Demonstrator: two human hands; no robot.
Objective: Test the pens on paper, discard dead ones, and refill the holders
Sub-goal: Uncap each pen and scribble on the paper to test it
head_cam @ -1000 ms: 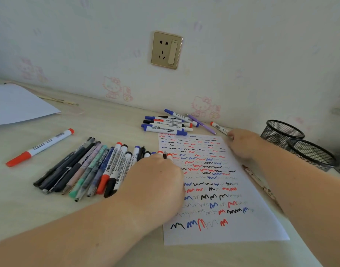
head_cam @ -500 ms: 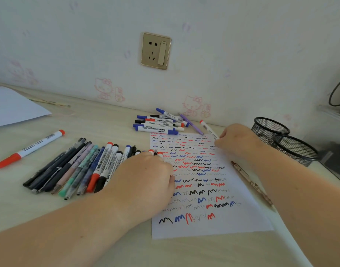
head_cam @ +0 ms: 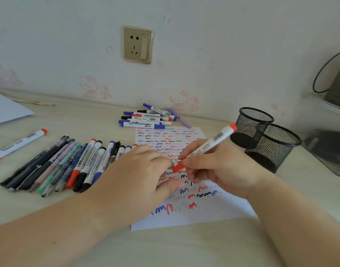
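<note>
Red-capped marker (head_cam: 205,148) now lifted in right hand (head_cam: 221,168), above paper (head_cam: 203,214).

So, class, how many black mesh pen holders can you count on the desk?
2. One mesh holder stands nearer the wall; the other mesh holder stands in front of it, partly overlapping it in the view, both right of the scribbled paper. Neither shows any pens inside.

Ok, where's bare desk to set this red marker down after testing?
Bare desk lies between the lone marker, the pen row and the far pile; also the front edge below the paper. Crowded: around both hands and by the holders.
</note>
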